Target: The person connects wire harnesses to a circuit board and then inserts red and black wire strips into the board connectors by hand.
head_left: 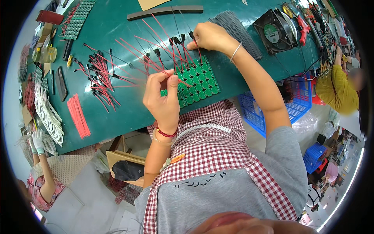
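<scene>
A panel of small round green circuit boards (198, 80) lies near the table's front edge. Red and dark wires with black connectors (177, 40) rise from its far side. My left hand (163, 101) is closed in a pinch at the panel's left side, with a thin red wire (183, 82) between thumb and finger. Beyond the panel, my right hand (212, 37) is curled, its fingertips at a black plug connector (191, 35) on a lead. The exact grip there is partly hidden. Long red wires fan out to the left, past my left hand.
Loose connector leads (103, 66) and a red wire bundle (78, 115) lie left on the green table. A grey strip (165, 13) and grey wires (237, 33) lie beyond; a fan (272, 33) stands right. Below is a blue crate (255, 113). A co-worker's gloved hand (38, 140) is far left.
</scene>
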### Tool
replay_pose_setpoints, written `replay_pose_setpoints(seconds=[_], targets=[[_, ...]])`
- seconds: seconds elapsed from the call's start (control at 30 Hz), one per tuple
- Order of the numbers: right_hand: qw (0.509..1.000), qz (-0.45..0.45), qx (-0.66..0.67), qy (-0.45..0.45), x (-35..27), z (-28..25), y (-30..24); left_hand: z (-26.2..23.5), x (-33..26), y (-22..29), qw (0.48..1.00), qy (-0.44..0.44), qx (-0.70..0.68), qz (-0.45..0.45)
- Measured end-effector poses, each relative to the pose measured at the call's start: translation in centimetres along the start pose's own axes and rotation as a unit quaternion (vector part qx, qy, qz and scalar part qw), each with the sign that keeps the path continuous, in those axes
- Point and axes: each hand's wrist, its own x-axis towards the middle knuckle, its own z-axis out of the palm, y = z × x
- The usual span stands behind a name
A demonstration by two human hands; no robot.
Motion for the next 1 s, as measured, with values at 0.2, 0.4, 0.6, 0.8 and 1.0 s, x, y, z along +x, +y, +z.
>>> replay_pose_setpoints(seconds=[0.2, 0.4, 0.6, 0.8, 1.0], targets=[[0.994, 0.034, -0.002, 0.104, 0.0, 0.0, 1.1, 0.0, 0.2, 0.1, 1.0, -0.007, -0.005, 0.001], [0.988, -0.015, 0.007, 0.153, 0.2, 0.9, 2.4, 1.5, 1.4, 0.4, 0.998, -0.053, -0.013, 0.021], [0.964, -0.027, 0.186, 0.188, -4.8, -1.2, 4.2, 2.8, 2.4, 0.6, 0.993, -0.059, 0.061, 0.085], [0.77, -0.028, 0.59, 0.241, -9.6, -0.1, 1.9, 3.8, 2.5, 0.0, 0.979, -0.055, 0.139, 0.14], [0.743, -0.052, 0.613, 0.262, -10.1, 1.8, 1.1, 4.1, 2.6, -0.3, 0.971, -0.046, 0.169, 0.165]])
